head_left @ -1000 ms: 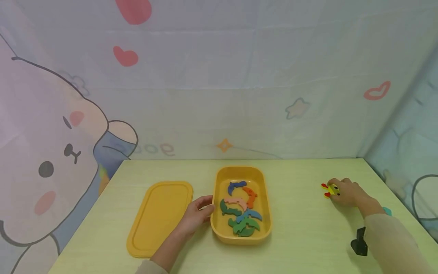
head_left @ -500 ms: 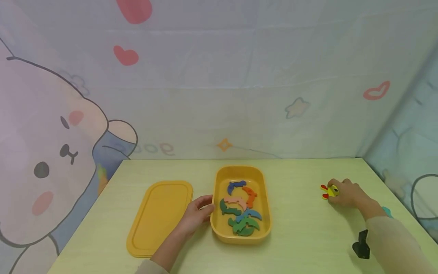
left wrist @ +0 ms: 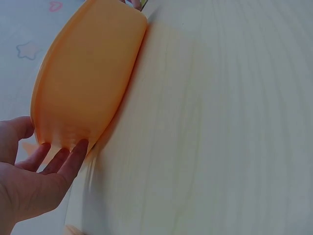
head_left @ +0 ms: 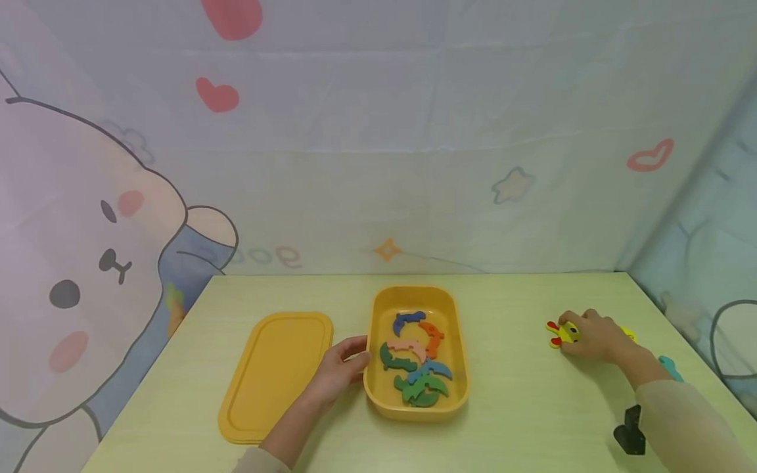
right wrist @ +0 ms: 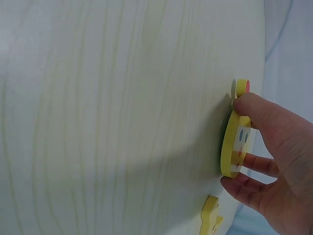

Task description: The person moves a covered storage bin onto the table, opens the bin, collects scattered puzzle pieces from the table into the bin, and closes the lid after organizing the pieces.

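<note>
A yellow box (head_left: 416, 415) holds several coloured animal-shaped pieces (head_left: 422, 371): blue, orange, pink and green. My left hand (head_left: 340, 368) touches its outer left wall. In the left wrist view, the fingertips (left wrist: 80, 147) rest against that wall, with the thumb at the rim. On the right of the table, my right hand (head_left: 594, 338) pinches a yellow animal-shaped toy piece (head_left: 566, 332) with red ears. The right wrist view shows this piece (right wrist: 229, 152) on edge between thumb and fingers, its printed face towards the palm. My right palm covers part of it.
A flat yellow lid (head_left: 278, 374) lies left of the box. Behind my right hand are another yellow piece (head_left: 630, 334) and a teal piece (head_left: 670, 368), partly covered by the arm. A printed cloth (head_left: 443, 164) hangs at the table's far edge.
My right hand has shifted a little to the left with the yellow animal-shaped piece, uncovering more of the yellow and teal pieces behind it. The left hand and box stay put.
</note>
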Tool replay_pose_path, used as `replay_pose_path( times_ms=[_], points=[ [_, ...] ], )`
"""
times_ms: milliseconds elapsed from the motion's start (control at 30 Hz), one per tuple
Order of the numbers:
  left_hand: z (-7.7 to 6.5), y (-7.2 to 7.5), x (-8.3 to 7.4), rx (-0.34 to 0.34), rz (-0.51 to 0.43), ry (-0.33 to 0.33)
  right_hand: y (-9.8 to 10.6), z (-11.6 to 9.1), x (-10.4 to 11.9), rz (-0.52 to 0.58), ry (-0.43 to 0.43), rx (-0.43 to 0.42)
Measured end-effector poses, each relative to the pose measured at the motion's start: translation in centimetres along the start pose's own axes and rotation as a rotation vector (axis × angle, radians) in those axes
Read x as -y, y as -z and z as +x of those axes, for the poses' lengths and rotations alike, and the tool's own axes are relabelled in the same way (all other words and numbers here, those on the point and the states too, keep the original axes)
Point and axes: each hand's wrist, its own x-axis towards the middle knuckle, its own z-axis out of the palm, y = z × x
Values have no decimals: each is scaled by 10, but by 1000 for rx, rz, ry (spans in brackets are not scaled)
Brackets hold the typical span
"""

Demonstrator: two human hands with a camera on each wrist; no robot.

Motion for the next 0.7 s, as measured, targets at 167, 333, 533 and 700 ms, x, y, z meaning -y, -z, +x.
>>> replay_pose_path(
  times_ms=[167, 333, 533, 700],
  points=[
    [1, 0, 0, -2, -4, -1, 2, 1, 9, -7, 35, -7],
    [2, 0, 0, -8, -3, 3, 6, 3, 20, -23, 64, 5],
    [2, 0, 1, -9, -5, 6, 11, 5, 33, -32, 103, 0],
    [2, 0, 2, -6, -5, 3, 13, 9, 46, -54, 115, 9]
  ],
)
